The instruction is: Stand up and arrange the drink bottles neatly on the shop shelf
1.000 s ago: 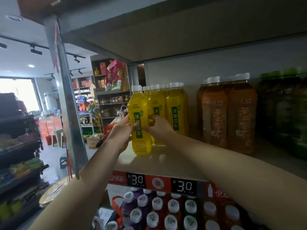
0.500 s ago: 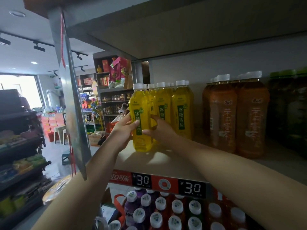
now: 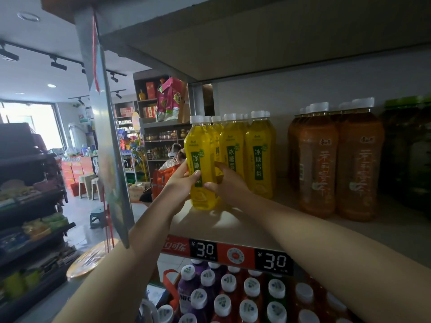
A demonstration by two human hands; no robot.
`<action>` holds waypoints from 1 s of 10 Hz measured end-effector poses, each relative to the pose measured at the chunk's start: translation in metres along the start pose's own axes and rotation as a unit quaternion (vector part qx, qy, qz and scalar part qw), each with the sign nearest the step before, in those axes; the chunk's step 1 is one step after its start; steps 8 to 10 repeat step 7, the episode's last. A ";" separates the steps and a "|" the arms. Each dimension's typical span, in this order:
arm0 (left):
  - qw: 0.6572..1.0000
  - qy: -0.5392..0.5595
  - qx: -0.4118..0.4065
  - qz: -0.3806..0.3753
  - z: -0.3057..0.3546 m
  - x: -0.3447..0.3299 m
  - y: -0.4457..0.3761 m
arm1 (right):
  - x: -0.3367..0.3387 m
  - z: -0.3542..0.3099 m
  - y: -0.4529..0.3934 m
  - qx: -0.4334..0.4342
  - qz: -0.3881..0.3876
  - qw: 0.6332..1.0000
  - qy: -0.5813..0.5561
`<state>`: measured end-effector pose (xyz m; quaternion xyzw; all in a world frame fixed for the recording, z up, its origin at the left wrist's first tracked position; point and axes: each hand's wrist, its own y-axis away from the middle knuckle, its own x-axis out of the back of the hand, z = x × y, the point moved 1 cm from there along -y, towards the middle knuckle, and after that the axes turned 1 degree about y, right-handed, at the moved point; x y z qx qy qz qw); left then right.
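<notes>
Since the earlier frame the front yellow bottle (image 3: 201, 164) had stayed between both hands at the left end of the shelf (image 3: 245, 229), though it now stood closer against the yellow bottles (image 3: 245, 155) behind it. Both forearms reached up and forward from below, converging on the bottle's lower half. On its left side the left hand (image 3: 180, 183) curled round it, thumb lying across the green label. From the right, the right hand (image 3: 227, 186) gripped it, thumb on the front and fingers wrapped behind (those fingers were mostly hidden). The bottle stood upright with its base on the shelf, near the front edge. Further right on the same shelf stood brown tea bottles (image 3: 338, 159), well apart from the yellow group. Beneath the shelf edge ran price tags (image 3: 272, 261), and white-capped bottles (image 3: 233, 292) filled the level below.
</notes>
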<state>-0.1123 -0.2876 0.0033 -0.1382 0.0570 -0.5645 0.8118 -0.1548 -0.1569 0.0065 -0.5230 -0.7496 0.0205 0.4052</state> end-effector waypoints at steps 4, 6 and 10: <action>0.992 -0.070 -0.011 0.100 0.001 -0.007 0.011 | 0.004 0.001 0.008 0.001 -0.046 0.996 0.080; 0.977 -0.141 -0.067 0.148 0.014 -0.026 0.027 | 0.032 -0.007 0.019 -0.036 -0.111 0.985 0.130; 0.971 -0.167 -0.094 0.145 0.023 -0.034 0.039 | 0.050 -0.011 0.031 -0.022 -0.101 0.987 0.121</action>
